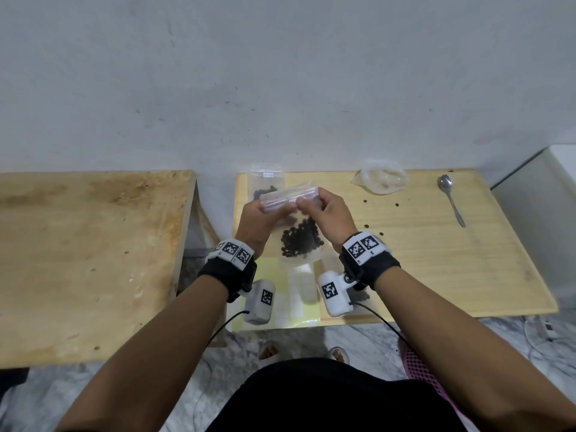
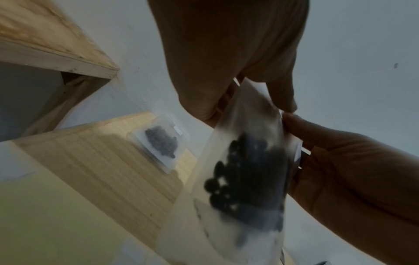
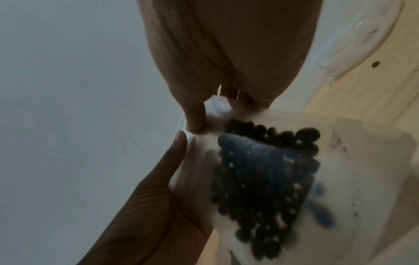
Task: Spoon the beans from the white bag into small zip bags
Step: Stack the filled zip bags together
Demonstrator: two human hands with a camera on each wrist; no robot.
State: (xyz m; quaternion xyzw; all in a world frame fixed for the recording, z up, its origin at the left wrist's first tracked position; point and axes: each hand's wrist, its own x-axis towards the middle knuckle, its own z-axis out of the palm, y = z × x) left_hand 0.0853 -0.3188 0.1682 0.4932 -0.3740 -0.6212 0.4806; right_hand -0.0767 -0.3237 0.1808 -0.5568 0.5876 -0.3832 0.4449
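A small clear zip bag (image 1: 290, 195) with black beans (image 1: 300, 241) in its lower half hangs above the light wooden table (image 1: 436, 260). My left hand (image 1: 265, 210) pinches the left part of its top strip, and my right hand (image 1: 304, 203) pinches the strip beside it. The left wrist view shows the zip bag (image 2: 249, 179) hanging from my left hand (image 2: 226, 100), with my right hand (image 2: 292, 123) at the strip. In the right wrist view, thumb and fingers of my right hand (image 3: 199, 123) close on the zip bag (image 3: 260, 179). The crumpled white bag (image 1: 380, 180) and the spoon (image 1: 452, 201) lie at the back right.
A second zip bag (image 1: 266, 185) with beans lies at the table's back left. A few loose beans (image 1: 364, 201) are scattered mid-table. Pale yellow sheets (image 1: 274, 275) lie at the front edge. A worn wooden table (image 1: 87, 260) stands left, a white unit (image 1: 545, 213) right.
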